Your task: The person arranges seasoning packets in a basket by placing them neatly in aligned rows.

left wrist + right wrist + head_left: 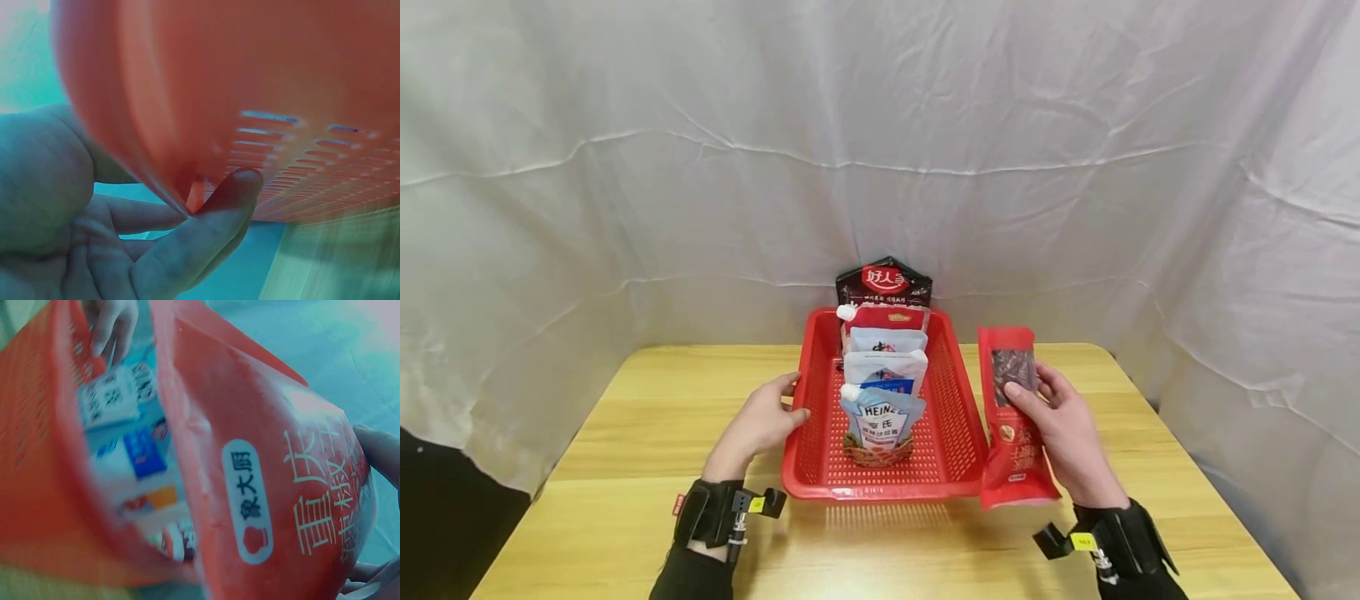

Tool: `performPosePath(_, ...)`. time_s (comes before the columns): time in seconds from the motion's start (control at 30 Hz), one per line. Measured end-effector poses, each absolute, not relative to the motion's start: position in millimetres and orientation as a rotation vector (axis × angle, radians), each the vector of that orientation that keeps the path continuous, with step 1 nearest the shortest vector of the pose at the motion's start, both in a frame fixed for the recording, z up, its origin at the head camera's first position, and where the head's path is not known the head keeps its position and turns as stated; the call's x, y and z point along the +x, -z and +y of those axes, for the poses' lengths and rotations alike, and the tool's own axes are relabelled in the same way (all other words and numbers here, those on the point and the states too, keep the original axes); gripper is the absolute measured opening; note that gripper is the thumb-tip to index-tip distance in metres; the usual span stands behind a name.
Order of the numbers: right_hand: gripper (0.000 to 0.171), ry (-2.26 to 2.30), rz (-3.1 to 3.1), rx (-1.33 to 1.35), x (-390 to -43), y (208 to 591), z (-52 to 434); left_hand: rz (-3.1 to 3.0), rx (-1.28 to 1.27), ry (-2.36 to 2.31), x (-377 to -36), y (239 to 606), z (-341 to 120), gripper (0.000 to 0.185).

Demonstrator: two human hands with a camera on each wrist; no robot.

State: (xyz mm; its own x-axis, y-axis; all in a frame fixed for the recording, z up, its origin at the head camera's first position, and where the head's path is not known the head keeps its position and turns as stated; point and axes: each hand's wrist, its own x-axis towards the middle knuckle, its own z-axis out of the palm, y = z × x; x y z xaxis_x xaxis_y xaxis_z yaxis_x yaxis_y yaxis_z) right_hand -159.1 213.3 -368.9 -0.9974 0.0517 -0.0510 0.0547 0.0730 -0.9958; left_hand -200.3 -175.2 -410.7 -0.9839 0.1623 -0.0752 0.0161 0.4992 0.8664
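Note:
A red plastic basket (887,490) with slotted walls is at the middle of the table. My left hand (763,421) grips its left rim; in the left wrist view, fingers (206,240) curl at the rim's outer side. My right hand (1071,437) holds a red bag of dried chilies (1017,442) just right of the basket, thumb on its front by the clear window. In the right wrist view the bag's lower part (269,462) hides some of the basket. A row of pouches stands in the basket, with the Heinz pouch (882,423) foremost.
Behind the Heinz pouch are two pale pouches (886,367), a red pouch (891,317) with a white cap, and a black packet (883,282) rising above the back rim. The wooden table (647,417) meets a grey-white cloth (760,225) at the back.

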Motion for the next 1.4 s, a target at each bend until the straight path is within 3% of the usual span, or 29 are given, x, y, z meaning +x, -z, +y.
performPosePath(0.47, 0.067, 2.327, 2.156, 0.076, -166.0, 354.1, 165.4, 2.578, 0.165, -1.514, -199.6, 417.6, -160.8, 0.066)
performPosePath(0.93, 0.074, 2.291, 2.121, 0.036, -175.2, 357.4, 138.0, 2.624, 0.132, -1.479, -201.7, 413.2, -178.1, 0.067)
performPosePath(1.2, 0.073, 2.294, 2.146, 0.035, -173.8, 355.4, 134.2, 2.833, 0.025, -1.366, -195.1, 391.1, -176.9, 0.074)
performPosePath(1.4, 0.072, 2.295, 2.16, 0.058, -171.4, 356.0, 134.0, 2.941, 0.033, -1.507, -174.9, 370.9, -163.2, 0.066)
